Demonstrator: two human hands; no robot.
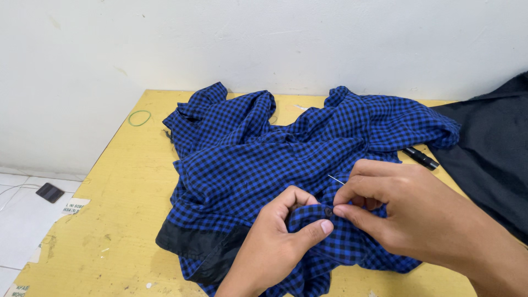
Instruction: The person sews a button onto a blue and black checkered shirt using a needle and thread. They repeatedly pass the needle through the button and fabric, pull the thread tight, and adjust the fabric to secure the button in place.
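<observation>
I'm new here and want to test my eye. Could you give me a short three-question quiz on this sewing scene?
1. True or false: the left hand pinches a fold of the shirt.
2. What thin thing sticks up beside the right hand? A) needle B) spoon C) pencil
3. Fill in: the green band lies on the ___ table, left of the shirt.

Key
1. True; thumb and fingers hold the fold at a small dark button.
2. A
3. yellow
</observation>
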